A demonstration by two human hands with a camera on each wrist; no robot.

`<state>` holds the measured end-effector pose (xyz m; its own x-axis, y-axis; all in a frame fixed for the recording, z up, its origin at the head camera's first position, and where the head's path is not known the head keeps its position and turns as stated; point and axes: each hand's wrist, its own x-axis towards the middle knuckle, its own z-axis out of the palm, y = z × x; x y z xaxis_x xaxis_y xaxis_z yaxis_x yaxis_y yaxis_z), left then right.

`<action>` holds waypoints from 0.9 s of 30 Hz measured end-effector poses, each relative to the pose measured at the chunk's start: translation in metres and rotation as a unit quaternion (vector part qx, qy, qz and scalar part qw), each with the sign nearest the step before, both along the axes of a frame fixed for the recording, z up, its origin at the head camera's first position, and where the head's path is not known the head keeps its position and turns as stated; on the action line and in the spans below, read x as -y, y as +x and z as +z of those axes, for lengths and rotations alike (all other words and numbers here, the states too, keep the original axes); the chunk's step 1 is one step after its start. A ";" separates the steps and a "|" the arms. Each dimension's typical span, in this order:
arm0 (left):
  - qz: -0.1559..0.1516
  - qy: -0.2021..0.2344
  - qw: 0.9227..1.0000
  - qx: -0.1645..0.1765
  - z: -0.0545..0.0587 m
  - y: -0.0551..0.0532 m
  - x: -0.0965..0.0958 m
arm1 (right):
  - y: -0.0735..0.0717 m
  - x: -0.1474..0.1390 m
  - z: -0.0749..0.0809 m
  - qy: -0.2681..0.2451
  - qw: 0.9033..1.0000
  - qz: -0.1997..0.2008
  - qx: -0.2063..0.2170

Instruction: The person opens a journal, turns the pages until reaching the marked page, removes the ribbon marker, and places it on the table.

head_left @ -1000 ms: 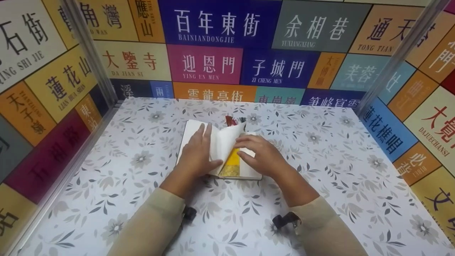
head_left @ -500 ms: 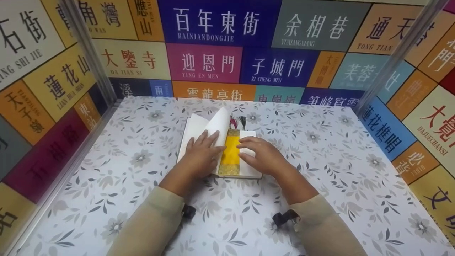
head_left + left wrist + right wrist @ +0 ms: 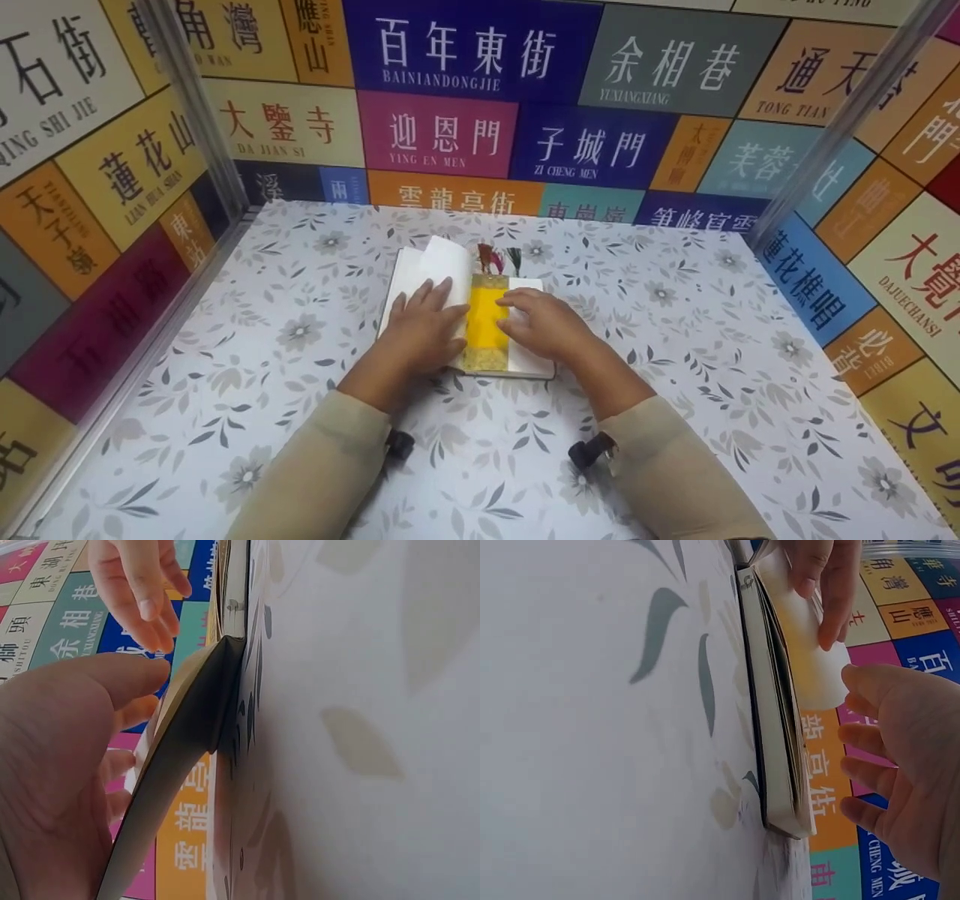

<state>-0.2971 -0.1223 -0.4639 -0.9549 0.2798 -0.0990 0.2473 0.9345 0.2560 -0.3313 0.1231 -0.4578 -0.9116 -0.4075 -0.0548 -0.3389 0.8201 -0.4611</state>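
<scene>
- Book point(image 3: 531, 361) at its middle, the flowered tabletop point(image 3: 487, 461) is the widest surface in the work; it bears the weight, so, as I judge it, neither hand needs to lift anything.
- Spread in front of the person, the book has its thick right half down on the table. From low on the left, I see the left cover point(image 3: 174, 739) slanting up off the surface, probably because few leaves weigh that side down.
- Over that left side lies the left hand point(image 3: 421, 330), fingers spread and relaxed, gripping nothing; I think it rests there as a light weight against the paper's spring.
- Above the right half hangs the right hand point(image 3: 544, 322), fingers loosely bent and empty, with a gap under them from the side; so near the pages, it seems placed to steady them.
- Under the left hand, a white leaf point(image 3: 448, 266) bows upward near its top corner, likely since only its lower part is covered.
- Along the inner part of the right page runs a yellow strip point(image 3: 486, 322) with gold patterned ends, perhaps a bookmark.
- Past the top edge poke small tassels point(image 3: 514, 259), reddish and dark green; whether they join the strip, I cannot tell.
</scene>
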 end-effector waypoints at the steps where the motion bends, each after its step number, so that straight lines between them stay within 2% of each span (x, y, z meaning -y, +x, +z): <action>1: 0.002 -0.004 1.000 0.001 0.000 -0.001 0.001 | -0.002 0.002 0.000 0.007 1.000 0.003 -0.001; 9: 0.015 -0.023 0.999 0.031 -0.006 -0.004 0.005 | -0.013 0.018 -0.004 0.050 0.999 0.021 -0.009; 14: 0.013 -0.028 0.999 0.039 -0.007 -0.002 0.007 | -0.017 0.025 -0.010 0.074 0.996 0.040 -0.039; 21: 0.017 -0.017 0.998 0.064 -0.005 0.000 0.010 | -0.017 0.029 -0.014 0.078 0.995 0.052 -0.045; 27: 0.011 -0.011 0.997 0.078 -0.008 -0.002 0.012 | -0.016 0.032 -0.018 0.081 0.995 0.049 -0.041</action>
<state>-0.2988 -0.1347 -0.4717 -0.9333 0.2560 -0.2518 0.1866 0.9449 0.2691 -0.3471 0.0907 -0.4757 -0.8722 -0.4861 -0.0546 -0.4512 0.8426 -0.2939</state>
